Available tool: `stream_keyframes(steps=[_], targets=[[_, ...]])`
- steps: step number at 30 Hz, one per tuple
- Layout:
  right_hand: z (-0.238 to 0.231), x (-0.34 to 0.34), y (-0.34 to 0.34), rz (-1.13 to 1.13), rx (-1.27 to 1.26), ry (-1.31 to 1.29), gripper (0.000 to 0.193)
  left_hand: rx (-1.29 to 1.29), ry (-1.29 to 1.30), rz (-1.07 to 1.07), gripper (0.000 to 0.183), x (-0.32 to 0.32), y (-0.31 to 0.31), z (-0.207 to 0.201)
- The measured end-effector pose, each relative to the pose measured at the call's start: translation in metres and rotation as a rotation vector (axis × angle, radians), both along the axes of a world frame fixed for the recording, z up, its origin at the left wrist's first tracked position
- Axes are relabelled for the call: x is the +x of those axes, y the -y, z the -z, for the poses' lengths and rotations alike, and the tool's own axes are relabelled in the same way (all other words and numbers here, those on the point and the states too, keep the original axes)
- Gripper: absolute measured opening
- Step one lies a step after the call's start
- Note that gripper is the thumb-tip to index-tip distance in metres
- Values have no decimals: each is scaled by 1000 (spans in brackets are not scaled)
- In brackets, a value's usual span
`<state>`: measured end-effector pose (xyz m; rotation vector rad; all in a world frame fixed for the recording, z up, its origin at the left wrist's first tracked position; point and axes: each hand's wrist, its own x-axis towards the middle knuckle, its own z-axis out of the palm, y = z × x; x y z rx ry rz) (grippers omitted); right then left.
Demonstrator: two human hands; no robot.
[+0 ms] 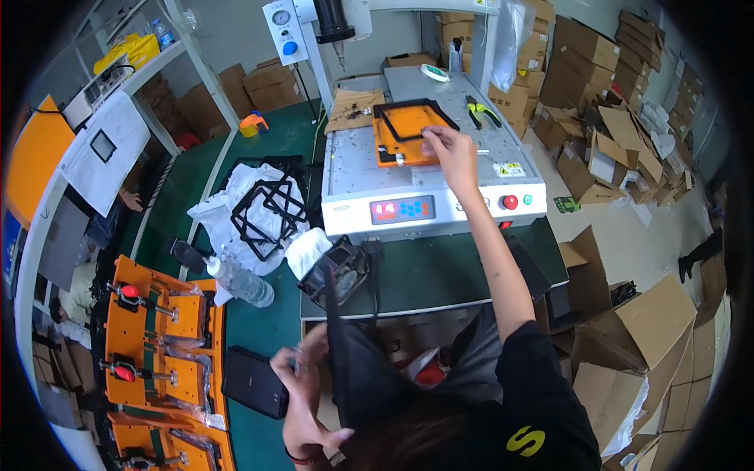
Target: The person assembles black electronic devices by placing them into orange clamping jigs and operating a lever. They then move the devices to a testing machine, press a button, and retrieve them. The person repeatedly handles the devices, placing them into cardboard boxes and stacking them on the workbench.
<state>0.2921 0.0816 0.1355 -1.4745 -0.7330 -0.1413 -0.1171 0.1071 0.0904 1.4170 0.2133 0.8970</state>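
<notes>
My right hand reaches over the press bed, fingers pinched on the near right corner of a thin black rectangular frame. The frame lies on an orange fixture plate, slightly turned against it. My left hand is low, beside a black rectangular case on the green bench. Its thumb and fingers are apart, and nothing shows between them. A dark strip passes close to its fingertips; I cannot make out what it is. Several black frames lie on white cloth to the left.
The press hangs above its grey bed; yellow-green pliers and a tape roll lie there. A clear bottle stands near orange clamp fixtures. Cardboard boxes fill the right. Another person's hand shows far left.
</notes>
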Motion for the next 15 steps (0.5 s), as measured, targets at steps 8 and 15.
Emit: stream_keyframes(steps=[8,15], targets=[[-1,-22,-8,49,-260,22,20,-226,19,200,101,-14,-48,66],[-9,-28,31,193,-457,214,34,-17,11,304,98,13,-16,7]])
